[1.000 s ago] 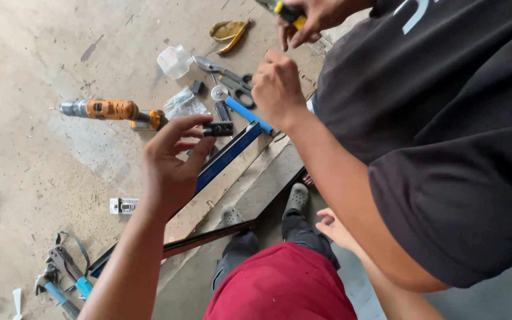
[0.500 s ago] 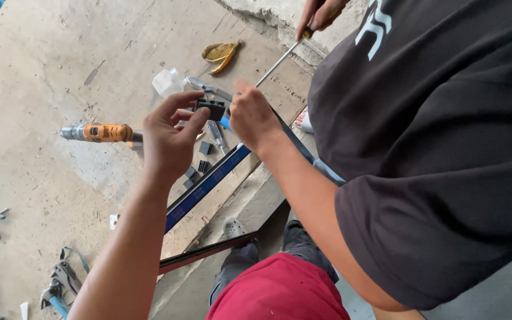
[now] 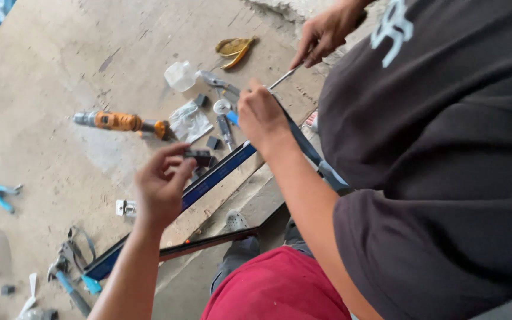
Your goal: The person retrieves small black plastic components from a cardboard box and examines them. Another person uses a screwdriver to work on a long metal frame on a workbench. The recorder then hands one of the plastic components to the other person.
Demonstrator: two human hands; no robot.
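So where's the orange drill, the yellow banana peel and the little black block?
orange drill (image 3: 117, 121), head view, its orange body.
yellow banana peel (image 3: 235, 47), head view, its middle.
little black block (image 3: 198, 157), head view, its side.

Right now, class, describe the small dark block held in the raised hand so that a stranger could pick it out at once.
Start at the long blue frame bar that runs slantwise across the concrete floor. Just above its middle a hand is raised, and the small dark block sits pinched in its fingertips. Similar dark blocks lie loose on the floor near the orange drill; this one alone is held up.

soft even daylight, faint shadows, slight motion blur throughout.
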